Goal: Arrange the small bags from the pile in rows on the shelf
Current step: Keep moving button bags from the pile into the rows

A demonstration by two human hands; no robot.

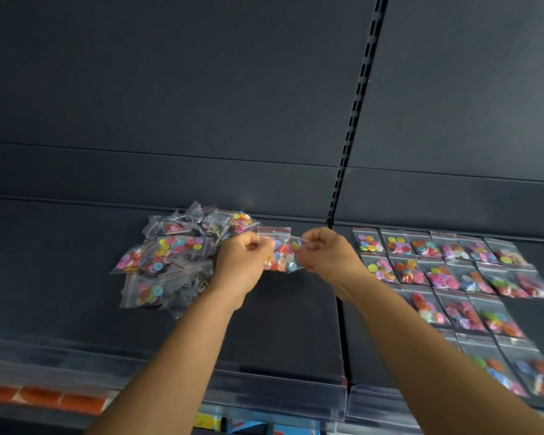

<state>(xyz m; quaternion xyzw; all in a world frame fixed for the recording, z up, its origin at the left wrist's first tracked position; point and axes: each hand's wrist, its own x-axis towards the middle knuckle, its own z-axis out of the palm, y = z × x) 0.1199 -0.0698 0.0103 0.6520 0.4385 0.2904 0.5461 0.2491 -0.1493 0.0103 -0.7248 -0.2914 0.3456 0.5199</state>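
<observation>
The small bag (281,255) is held in the air between the two hands, above the dark shelf (283,324) and between the pile (176,255) on the left and the rows (446,271) on the right. It is a clear plastic pouch with a red zip strip along the top and loose colored buttons inside. I judge it to be very light and soft: the film will bend and crumple easily, and the buttons can slide to the low end when it is tipped. The film looks smooth, so it may slip from a weak pinch. The best places to hold it are the flat side edges or the empty strip near the zip, not the thick middle with the buttons.

The left hand (242,262) pinches the left edge of the bag with curled fingers, and the right hand (324,255) pinches the right edge in the same way. The bag stands nearly upright between them, with the zip end pointing up and toward the back wall. Its long axis seems to run from the zip to the bottom, though the hands cover part of it.

In the rows, the bags lie flat, side by side, with the zip ends toward the back. The pile is untidy, with bags pointing many ways.
</observation>
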